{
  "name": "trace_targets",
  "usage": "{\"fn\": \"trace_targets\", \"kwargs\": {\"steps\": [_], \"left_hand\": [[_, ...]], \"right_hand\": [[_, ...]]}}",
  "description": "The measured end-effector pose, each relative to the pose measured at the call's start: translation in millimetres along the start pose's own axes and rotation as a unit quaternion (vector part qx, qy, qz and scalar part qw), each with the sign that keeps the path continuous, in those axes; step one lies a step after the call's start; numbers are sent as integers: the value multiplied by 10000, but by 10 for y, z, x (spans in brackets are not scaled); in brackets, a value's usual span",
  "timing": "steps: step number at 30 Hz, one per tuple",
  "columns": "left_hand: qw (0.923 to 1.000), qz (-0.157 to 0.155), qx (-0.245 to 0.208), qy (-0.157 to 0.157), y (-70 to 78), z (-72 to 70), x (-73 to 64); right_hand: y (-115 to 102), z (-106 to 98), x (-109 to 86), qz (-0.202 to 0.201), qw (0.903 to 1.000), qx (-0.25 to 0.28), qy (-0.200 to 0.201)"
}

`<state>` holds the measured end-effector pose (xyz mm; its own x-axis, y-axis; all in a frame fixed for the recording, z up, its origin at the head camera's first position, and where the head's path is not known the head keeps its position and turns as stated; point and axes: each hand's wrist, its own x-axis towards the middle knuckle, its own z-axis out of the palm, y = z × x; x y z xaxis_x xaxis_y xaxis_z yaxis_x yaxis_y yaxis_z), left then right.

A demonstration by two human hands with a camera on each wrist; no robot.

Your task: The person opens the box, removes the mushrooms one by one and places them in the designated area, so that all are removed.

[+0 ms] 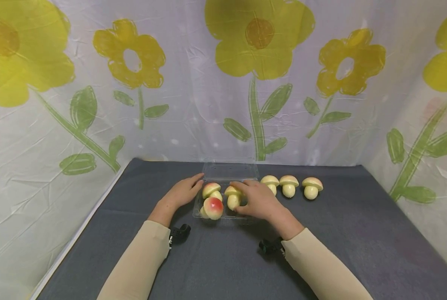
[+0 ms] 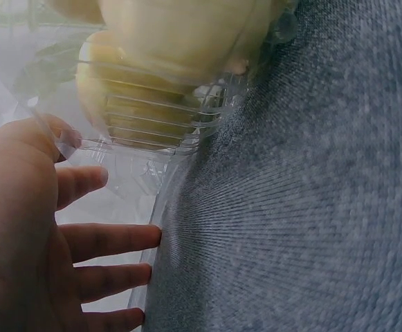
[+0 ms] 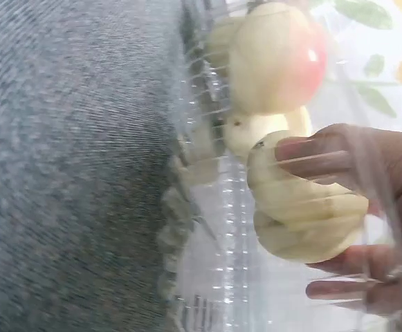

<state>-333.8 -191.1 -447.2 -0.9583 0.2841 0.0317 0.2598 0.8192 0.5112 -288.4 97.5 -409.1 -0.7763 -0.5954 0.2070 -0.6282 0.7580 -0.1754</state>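
A clear plastic clamshell box (image 1: 196,211) lies on the table with its lid (image 1: 230,171) folded back. Inside, on the left, are two mushroom-shaped pieces: a red-capped one (image 1: 213,208) in front and another (image 1: 211,190) behind it. My right hand (image 1: 260,201) pinches a third mushroom (image 3: 304,207) over the box's right half, thumb on its stem end and fingers at its cap. At the box's left side, my left hand (image 1: 182,193) has its fingers (image 2: 111,238) extended, with the thumb against the clear plastic wall. Whether the held mushroom touches the box bottom I cannot tell.
To the right of the box stand three more mushrooms in a row: one (image 1: 270,181) partly behind my right hand, a second (image 1: 288,186), and a third (image 1: 312,188) farther right. A dark grey cloth (image 1: 216,266) covers the table. A flowered curtain (image 1: 193,104) hangs behind it.
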Motion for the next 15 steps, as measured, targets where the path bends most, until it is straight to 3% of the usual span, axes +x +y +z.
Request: {"fn": "trace_targets", "kwargs": {"steps": [15], "left_hand": [[10000,35,16,-10,-10,-2,-6]], "right_hand": [[23,-235,-67,59,9996,23,278]]}}
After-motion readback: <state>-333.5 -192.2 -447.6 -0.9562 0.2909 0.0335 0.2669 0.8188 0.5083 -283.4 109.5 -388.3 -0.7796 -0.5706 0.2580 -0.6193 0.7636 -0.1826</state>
